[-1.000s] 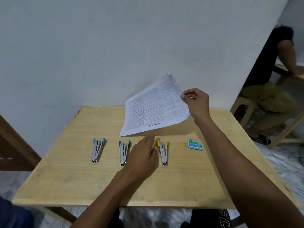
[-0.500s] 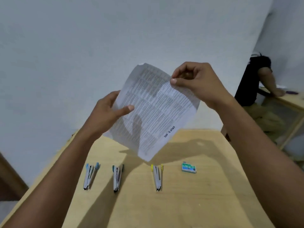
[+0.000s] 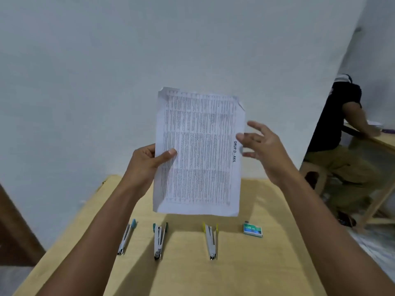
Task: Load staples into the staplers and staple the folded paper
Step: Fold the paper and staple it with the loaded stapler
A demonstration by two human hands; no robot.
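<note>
Paper: I hold one printed sheet (image 3: 198, 154) upright in the air above the table, unfolded, with its long sides running 12 to 6 o'clock. The print is sideways to me, and a bold heading runs along the 3 o'clock margin. The corner at 1 o'clock is slightly dog-eared.
Left hand: my left hand (image 3: 145, 162) grasps the sheet at its 9 o'clock edge. The thumb (image 3: 168, 153) is flat across the printed face and the fingers are curled behind.
Right hand: my right hand (image 3: 265, 148) is released, fingers straight and spread, at the sheet's 3 o'clock edge. One fingertip overlaps the margin; the blur keeps me from telling whether it touches.
Staplers: three lie in a row on the table, at 6 o'clock from the sheet, with their metal noses pointing toward me. The blue-ended stapler (image 3: 126, 237) is at 7 o'clock, the teal-ended stapler (image 3: 159, 240) is next to it, and the yellow-ended stapler (image 3: 210, 240) sits almost straight below the sheet. They lie apart from one another.
Staple box: a small green box (image 3: 252, 230) lies flat at 5 o'clock from the sheet, just beyond the yellow-ended stapler.
Table: light wood (image 3: 267, 263), its far edge against a pale wall (image 3: 106, 82).
Background: at 3 o'clock of my view, another person (image 3: 333, 124) in a black top sits at a separate wooden table.
</note>
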